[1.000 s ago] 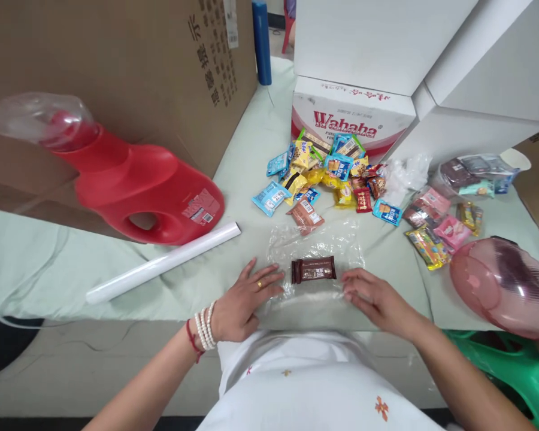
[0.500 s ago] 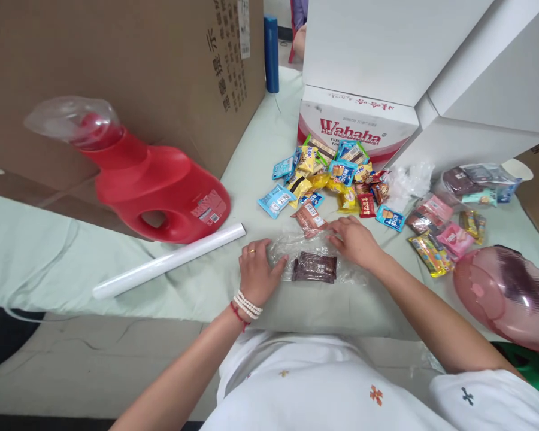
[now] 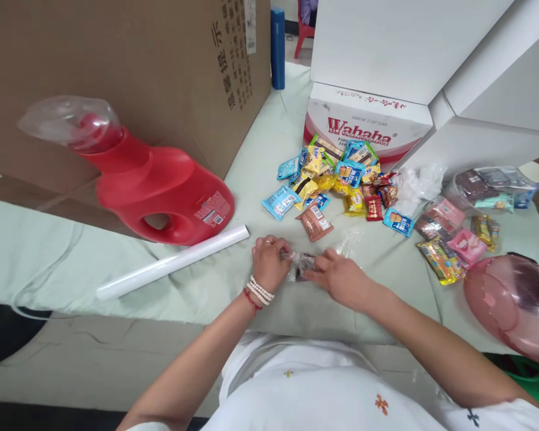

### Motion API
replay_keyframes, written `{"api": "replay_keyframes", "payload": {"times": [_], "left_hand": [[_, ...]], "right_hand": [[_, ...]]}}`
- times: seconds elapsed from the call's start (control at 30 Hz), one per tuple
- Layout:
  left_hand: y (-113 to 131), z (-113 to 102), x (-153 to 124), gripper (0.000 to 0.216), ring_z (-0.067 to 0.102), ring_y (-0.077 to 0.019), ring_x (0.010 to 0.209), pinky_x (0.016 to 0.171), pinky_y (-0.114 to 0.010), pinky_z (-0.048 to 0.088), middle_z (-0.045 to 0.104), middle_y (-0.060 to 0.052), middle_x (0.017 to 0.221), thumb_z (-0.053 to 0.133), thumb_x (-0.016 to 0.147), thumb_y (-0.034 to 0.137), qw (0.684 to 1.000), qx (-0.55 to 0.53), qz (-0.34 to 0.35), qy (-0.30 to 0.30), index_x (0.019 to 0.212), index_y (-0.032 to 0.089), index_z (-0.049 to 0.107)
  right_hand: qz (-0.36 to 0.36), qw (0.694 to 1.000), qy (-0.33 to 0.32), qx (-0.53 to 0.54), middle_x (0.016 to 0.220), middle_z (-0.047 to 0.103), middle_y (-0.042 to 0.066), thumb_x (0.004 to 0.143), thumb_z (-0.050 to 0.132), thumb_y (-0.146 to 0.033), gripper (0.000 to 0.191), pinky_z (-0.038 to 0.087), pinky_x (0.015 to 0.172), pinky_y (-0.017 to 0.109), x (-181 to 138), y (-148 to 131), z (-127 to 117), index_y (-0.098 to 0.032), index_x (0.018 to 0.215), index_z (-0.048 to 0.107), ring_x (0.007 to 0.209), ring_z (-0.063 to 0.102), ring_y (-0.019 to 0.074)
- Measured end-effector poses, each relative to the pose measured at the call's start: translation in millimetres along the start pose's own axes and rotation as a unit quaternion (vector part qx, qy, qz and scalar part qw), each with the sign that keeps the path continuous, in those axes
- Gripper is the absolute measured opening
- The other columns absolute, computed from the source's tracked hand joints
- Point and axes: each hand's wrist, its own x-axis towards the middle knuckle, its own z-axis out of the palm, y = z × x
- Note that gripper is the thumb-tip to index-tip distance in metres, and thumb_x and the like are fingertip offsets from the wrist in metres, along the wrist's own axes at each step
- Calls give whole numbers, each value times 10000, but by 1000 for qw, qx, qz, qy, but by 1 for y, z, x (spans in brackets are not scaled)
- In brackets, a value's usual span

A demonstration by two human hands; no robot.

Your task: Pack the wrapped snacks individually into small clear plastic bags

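Note:
A dark brown snack bar [image 3: 304,266] lies on the pale green cloth, wrapped in a clear plastic sheet [image 3: 348,244]. My left hand [image 3: 269,261], with a ring and bead bracelets, is closed and pinches the plastic at the bar's left end. From the right, my right hand [image 3: 341,276] covers the bar, its fingers pressed onto the plastic, so most of the bar is hidden. A brown snack packet [image 3: 315,221] lies just beyond my hands.
A heap of small snack packets [image 3: 341,179] lies before a Wahaha carton [image 3: 363,129]. More packets [image 3: 449,239] lie at right by a pink fan [image 3: 516,299]. A red detergent jug [image 3: 153,191] and a white roll [image 3: 173,262] lie left, against a big cardboard box [image 3: 130,66].
The plastic sheet lay flat under the bar with my hands at its near edge. My right hand reached to the far edge and brought it over; both hands now close round the wrapped bar.

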Motion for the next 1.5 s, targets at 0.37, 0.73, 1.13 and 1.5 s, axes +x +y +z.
{"api": "replay_keyframes", "payload": {"times": [0.37, 0.73, 1.13, 1.5], "left_hand": [[15, -31, -28, 170, 658, -176, 666, 559, -261, 464, 727, -30, 782, 553, 847, 283, 878, -423, -54, -216, 974, 195, 622], [68, 14, -41, 268, 560, -307, 985, 795, -450, 514, 656, -129, 997, 539, 971, 231, 989, 34, 133, -51, 1009, 274, 800], [68, 21, -34, 235, 612, -331, 1078, 889, -501, 531, 651, -141, 1211, 570, 908, 166, 990, 12, 124, -61, 1037, 242, 750], [36, 21, -22, 430, 629, -248, 1207, 958, -411, 587, 480, -133, 1439, 653, 835, 235, 904, -426, -42, 26, 1261, 230, 591]], "right_hand": [[59, 993, 71, 79, 1084, 610, 104, 973, 529, -121, 478, 452, 814, 379, -27, -18, 34, -331, 1383, 656, 950, 496, 254], [391, 855, 313, 136, 1270, 571, 178, 908, 673, -403, 330, 448, 1031, 547, -57, 31, 49, -197, 1162, 717, 1193, 516, 346], [253, 895, 272, 246, 958, 687, 67, 966, 465, -189, 209, 519, 801, 322, -40, -28, 30, -243, 1040, 653, 882, 646, 219], [233, 856, 321, 332, 1068, 681, 87, 872, 502, -93, 288, 546, 866, 348, -10, -19, 56, -213, 1043, 700, 967, 663, 213]]}}
